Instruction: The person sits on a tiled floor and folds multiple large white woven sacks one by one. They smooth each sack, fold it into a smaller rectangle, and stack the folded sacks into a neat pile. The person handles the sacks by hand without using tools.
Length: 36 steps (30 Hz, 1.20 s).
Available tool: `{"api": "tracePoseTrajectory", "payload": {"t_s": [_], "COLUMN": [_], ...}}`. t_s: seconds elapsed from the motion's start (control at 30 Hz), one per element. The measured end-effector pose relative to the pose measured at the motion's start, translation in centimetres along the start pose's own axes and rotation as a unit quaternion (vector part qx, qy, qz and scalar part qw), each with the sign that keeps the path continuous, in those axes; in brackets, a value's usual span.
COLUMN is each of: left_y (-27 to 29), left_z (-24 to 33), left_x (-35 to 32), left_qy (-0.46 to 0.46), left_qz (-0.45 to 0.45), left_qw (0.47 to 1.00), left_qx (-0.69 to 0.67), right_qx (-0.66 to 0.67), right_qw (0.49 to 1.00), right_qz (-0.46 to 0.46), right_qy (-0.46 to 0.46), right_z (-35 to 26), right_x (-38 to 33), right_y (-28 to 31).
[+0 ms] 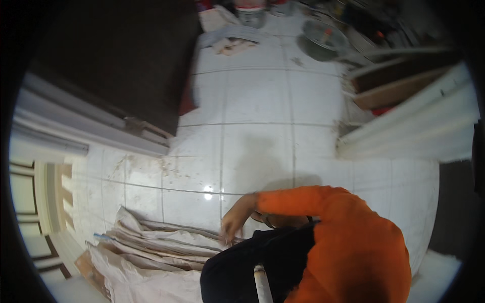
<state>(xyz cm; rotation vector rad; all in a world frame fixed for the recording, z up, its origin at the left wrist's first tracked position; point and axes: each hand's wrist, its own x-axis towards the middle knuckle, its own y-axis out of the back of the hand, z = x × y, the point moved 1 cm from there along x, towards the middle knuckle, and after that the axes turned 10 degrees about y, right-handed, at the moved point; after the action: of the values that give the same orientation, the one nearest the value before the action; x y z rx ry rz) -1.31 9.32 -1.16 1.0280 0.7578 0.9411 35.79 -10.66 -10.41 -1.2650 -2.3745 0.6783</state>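
White tiled floor (257,96): spread beneath and beyond the right hand (236,220).
Dark door (116,55): stood well apart from that hand, beyond and to its left.
Cream folded sheeting (156,260): lay in a layered pile just to the hand's left and nearer the body.
Orange sleeve (303,200): covered the right arm, bent at the elbow, its forearm running leftward to the hand.
Dark trouser leg (242,262): was just on the body side of the hand.
Round basin (313,33): sat well beyond and right of it.
Right-hand grip: wrist dropped, fingers pointing down, blurred beside the sheeting's edge; whether they pinched it could not be told.
Left-hand grip: out of view.
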Motion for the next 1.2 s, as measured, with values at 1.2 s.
{"api": "tracePoseTrajectory", "payload": {"t_s": [1.2], "left_y": [9.9], "left_z": [-0.3], "left_x": [-6.2], "left_qy": [0.127], "left_qz": [-0.037], "left_qw": [0.969], "left_qx": [0.208], "right_qx": [-0.570], "right_qw": [0.393], "right_qz": [0.706], "right_qy": [0.147], "right_z": [-5.5], "right_x": [-26.2], "right_y": [14.7]}}
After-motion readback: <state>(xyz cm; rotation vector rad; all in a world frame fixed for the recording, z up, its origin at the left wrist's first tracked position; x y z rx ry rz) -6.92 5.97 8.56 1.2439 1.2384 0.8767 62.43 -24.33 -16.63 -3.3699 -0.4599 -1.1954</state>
